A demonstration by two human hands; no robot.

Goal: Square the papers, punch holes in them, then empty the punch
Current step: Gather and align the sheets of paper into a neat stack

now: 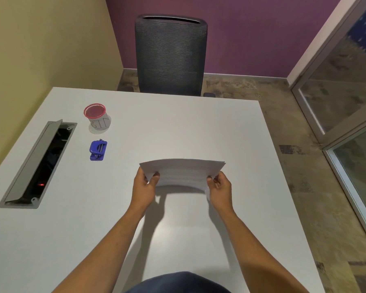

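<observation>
A stack of white papers (183,171) is held upright above the white table (178,123), its top edges slightly fanned. My left hand (145,183) grips the stack's left end and my right hand (220,187) grips its right end. A small blue hole punch (98,150) lies on the table to the left of the papers, apart from both hands. Behind the punch stands a small bin cup (97,116) with a red mesh rim and a paper label.
An open grey cable hatch (37,163) is set into the table at the far left. A dark mesh office chair (170,56) stands behind the table's far edge. A glass door (347,102) and floor lie to the right.
</observation>
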